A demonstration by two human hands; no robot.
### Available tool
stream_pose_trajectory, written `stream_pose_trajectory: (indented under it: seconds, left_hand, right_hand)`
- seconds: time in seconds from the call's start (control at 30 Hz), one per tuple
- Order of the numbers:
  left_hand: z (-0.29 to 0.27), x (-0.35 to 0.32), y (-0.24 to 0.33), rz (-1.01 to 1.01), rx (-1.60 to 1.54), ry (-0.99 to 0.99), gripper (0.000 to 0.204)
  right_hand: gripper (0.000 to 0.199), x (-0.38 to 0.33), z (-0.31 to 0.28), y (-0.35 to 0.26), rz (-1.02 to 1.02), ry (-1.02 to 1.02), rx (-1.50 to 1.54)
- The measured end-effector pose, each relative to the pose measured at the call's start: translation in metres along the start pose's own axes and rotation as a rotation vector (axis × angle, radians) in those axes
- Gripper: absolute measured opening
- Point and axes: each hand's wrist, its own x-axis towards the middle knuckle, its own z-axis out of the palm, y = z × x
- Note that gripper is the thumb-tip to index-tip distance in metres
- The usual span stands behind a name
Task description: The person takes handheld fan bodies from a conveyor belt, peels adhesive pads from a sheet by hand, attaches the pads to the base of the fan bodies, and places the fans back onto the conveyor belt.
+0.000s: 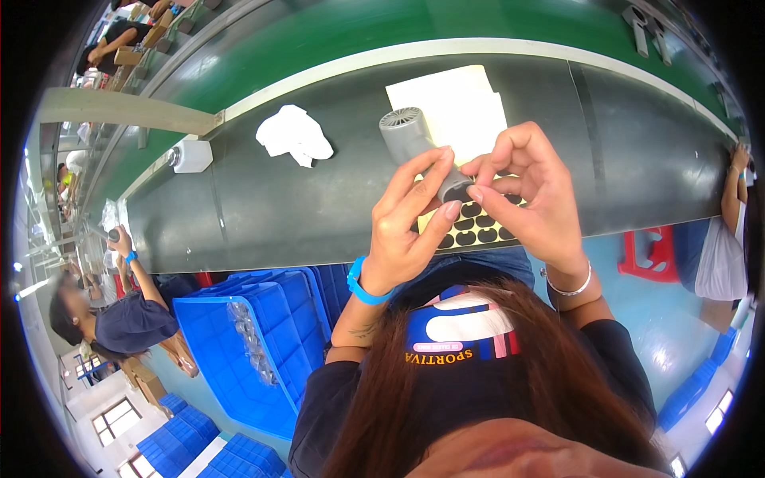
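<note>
My left hand (pixel 410 227) grips a grey cylindrical part with a vented round end (pixel 408 137), held up over the dark bench (pixel 279 199). My right hand (pixel 530 191) pinches at the near end of the same part, fingertips meeting the left thumb there. Under both hands lies a pale sheet of black oval stickers (pixel 478 227). I cannot tell whether a sticker is between the right fingertips. A blue band is on my left wrist and a thin bracelet on my right.
A blank cream sheet (pixel 458 99) and a crumpled white cloth (pixel 293 135) lie farther back on the bench. Blue plastic crates (pixel 255 334) stand at lower left. A green belt (pixel 382 28) runs behind. Other workers sit at the left (pixel 119 311) and right edges (pixel 729 231).
</note>
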Motion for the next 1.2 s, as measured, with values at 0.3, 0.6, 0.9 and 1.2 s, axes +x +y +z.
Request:
stream_pose_trajectory:
  seconds: [0.3, 0.6, 0.9, 1.2]
  left_hand:
    - [0.0011, 0.0015, -0.0021, 0.048, 0.098, 0.022, 0.044]
    - [0.0007, 0.0012, -0.001, 0.038, 0.164, 0.02, 0.044]
    - [-0.0002, 0.0005, -0.0046, 0.062, 0.132, 0.031, 0.044]
    - [-0.0002, 0.0017, -0.003, 0.092, 0.176, 0.041, 0.043]
  right_hand:
    - [0.03, 0.0024, -0.0005, 0.0013, 0.002, 0.008, -0.038]
    - [0.03, 0.0029, -0.0003, 0.0, 0.01, 0.009, -0.057]
    - [0.029, 0.0022, 0.0002, 0.0025, -0.041, 0.017, -0.026]
    - [0.029, 0.0034, 0.0008, 0.0008, -0.011, 0.017, -0.053]
